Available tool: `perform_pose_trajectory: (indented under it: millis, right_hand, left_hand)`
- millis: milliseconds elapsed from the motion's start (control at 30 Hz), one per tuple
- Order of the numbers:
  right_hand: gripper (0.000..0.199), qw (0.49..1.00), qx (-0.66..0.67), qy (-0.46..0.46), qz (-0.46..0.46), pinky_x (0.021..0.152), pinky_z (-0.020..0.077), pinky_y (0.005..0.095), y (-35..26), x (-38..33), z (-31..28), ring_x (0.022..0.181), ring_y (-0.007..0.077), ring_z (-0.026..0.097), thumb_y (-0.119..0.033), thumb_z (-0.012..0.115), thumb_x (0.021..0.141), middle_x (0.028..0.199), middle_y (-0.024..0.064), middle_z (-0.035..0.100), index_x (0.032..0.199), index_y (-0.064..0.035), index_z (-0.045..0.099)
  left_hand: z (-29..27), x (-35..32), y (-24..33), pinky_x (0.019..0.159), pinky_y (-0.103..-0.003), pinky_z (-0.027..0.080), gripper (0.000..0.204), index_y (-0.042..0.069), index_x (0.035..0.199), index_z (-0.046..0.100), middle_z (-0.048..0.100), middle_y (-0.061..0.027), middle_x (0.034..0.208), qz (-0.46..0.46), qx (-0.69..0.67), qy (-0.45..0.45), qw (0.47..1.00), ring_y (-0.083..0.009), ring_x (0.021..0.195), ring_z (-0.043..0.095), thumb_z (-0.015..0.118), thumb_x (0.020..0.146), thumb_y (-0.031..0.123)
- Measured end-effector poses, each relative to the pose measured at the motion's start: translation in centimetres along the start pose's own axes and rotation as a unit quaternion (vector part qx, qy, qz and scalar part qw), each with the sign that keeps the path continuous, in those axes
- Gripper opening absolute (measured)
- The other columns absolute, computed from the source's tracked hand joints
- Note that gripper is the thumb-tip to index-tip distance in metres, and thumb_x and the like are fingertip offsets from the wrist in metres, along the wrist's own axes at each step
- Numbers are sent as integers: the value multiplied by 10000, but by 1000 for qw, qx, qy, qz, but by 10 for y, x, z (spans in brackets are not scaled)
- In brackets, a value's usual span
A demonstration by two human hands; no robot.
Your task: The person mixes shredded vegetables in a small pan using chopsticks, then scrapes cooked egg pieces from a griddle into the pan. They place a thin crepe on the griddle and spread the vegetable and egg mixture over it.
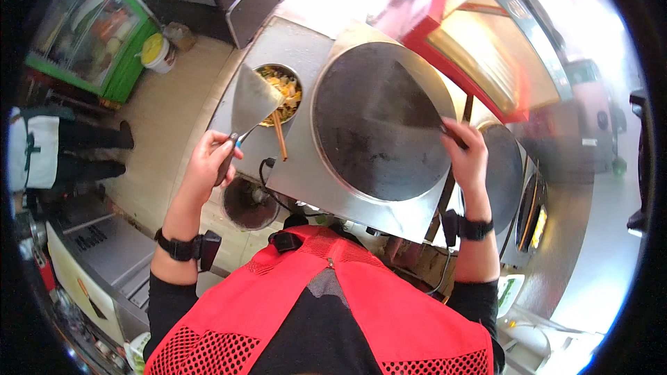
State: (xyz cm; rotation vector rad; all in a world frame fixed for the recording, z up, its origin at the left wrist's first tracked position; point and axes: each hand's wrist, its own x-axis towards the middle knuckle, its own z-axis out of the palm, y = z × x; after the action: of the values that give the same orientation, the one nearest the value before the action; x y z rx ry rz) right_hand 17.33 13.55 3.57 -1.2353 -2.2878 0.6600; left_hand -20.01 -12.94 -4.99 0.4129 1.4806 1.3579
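My left hand [208,160] is closed around the dark handle of a spatula [253,101] with a wide, flaring metal blade. That blade is raised over the left part of a metal bowl [300,107] of chopped yellow and green food, hiding some of it. Wooden chopsticks [280,137] lean out of the bowl toward me. Over the right edge of a large round black griddle [347,132], my right hand [469,156] grips a dark handle. From it a dark, broad triangular blade, apparently a second spatula [413,101], reaches across the griddle; its outline is faint.
A second round griddle [501,167] stands at the right, behind a red-framed lit box [479,55]. Below the counter's left side is a round bin [250,212]. A white bucket [160,55] stands by a green glass-fronted cabinet [125,62]. Another person [42,149] stands far left.
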Motion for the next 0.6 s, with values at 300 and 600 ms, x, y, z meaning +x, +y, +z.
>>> perform_pose_trajectory:
  millis: [300, 600]
  right_hand:
    - [330, 993, -116, 15, -6, 746, 496, 397, 53, -134, 46, 860, 293, 595, -93, 757, 719, 904, 84, 629, 1039, -171, 741]
    - [265, 985, -45, 121, 116, 814, 507, 397, 86, -180, 15, 896, 304, 620, -96, 718, 776, 930, 114, 657, 1039, -122, 727]
  left_hand:
    - [39, 19, 3, 381, -223, 373, 126, 76, 1073, 460, 602, -121, 901, 48, 1, -84, 995, -116, 497, 521, 483, 1007, 181]
    - [152, 10, -14, 535, -213, 437, 246, 45, 1215, 466, 604, -110, 1018, 184, 168, -250, 936, -100, 689, 572, 494, 972, 59]
